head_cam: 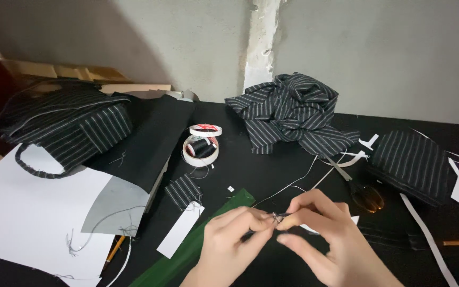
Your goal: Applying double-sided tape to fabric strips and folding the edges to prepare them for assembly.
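Note:
My left hand and my right hand meet low in the middle of the view, fingertips pinched together on a thin needle and thread. A pale strand of that thread trails up and right across the black table. A dark slim piece shows under my left fingers; what it is I cannot tell. Just beyond the hands lie a green strip and a small striped fabric piece.
Tape rolls with a black thread spool sit mid-table. A crumpled striped cloth lies behind, a striped bag at left, a folded striped piece at right. Scissors lie by my right hand. White paper covers the left.

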